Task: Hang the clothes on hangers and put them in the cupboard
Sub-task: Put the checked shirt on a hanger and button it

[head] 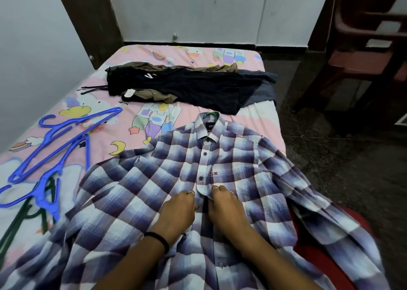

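Palms-down, both hands (204, 208) pinching shirt (154, 190) placket

purple-white plaid shirt (220, 168), blue hangers (55, 140)

Woven cloth shirt (154, 179), glossy plastic hangers (66, 140)

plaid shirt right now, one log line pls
step: buttoning | plaid shirt: flat on bed, green hanger at collar | left hand, right hand: pinching placket | blue hangers: unused
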Demonstrator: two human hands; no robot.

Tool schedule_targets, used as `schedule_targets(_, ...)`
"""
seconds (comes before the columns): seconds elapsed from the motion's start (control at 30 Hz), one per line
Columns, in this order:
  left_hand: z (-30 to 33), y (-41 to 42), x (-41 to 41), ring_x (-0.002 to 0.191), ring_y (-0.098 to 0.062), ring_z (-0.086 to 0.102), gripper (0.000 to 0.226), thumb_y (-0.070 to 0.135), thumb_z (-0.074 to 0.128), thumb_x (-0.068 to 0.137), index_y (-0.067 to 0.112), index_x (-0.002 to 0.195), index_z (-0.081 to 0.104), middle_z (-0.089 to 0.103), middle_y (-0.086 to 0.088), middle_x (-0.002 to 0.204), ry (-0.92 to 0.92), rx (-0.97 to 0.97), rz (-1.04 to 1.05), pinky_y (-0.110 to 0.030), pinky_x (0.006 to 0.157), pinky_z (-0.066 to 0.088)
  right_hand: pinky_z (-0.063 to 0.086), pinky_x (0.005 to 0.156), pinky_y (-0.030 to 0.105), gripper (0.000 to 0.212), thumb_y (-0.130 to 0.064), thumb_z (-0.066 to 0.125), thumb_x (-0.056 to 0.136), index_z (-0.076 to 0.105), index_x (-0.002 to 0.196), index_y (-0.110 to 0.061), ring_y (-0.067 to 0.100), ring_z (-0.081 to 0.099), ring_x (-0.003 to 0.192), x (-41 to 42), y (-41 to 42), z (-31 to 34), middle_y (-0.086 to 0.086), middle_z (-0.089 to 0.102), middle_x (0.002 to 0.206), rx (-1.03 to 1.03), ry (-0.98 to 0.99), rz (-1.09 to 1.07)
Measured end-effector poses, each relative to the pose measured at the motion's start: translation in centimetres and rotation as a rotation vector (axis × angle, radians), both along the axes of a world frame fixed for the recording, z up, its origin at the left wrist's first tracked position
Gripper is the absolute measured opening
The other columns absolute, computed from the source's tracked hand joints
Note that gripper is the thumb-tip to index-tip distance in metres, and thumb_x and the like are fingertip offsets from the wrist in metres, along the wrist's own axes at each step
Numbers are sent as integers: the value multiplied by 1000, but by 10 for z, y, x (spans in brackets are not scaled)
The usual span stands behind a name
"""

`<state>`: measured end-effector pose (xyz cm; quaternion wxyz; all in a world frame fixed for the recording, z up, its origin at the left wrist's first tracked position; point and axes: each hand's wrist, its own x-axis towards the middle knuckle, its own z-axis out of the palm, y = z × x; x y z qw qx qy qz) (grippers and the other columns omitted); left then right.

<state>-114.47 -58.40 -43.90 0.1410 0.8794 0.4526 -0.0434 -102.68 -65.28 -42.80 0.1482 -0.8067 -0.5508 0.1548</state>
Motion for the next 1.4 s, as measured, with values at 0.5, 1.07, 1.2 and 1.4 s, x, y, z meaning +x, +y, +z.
schedule_targets(0.5, -2, -2, -5, 99, -26, 60, 13, 27, 51, 97, 14, 94, 53, 62, -8, 107, -149, -51, 19, -32, 79, 43, 35, 51, 20, 12, -21, 60, 80, 56, 74, -12, 16, 53, 69, 9, -1, 16, 1, 61, 74, -51, 403, -159)
schedule_targets(1.07, 5, -9, -1, 61, -11, 61, 14, 14, 63, 91, 17, 78, 61, 64, 2, 67, -799, -402, 400, -35, 68, 55, 37, 55, 10, 10, -20, 64, 87, 60, 81, -14, 2, 49, 58, -3, -3, 17, -8, 56, 64, 218, 545, -169)
schedule_targets(1.2, 9, -10, 1, 60, -11, 60, 15, 11, 62, 92, 16, 77, 61, 63, 4, 64, -853, -442, 416, -37, 71, 55, 38, 56, 11, 7, -17, 64, 87, 62, 82, -14, 2, 53, 60, -5, -3, 17, -8, 59, 65, 280, 596, -210)
schedule_targets(1.4, 15, -9, 5, 65, -16, 64, 17, 15, 62, 91, 21, 76, 61, 65, 5, 66, -859, -385, 413, -43, 74, 57, 50, 65, 21, 6, -14, 66, 87, 68, 82, -13, 3, 62, 65, -4, -1, 13, -2, 69, 72, 366, 766, -254)
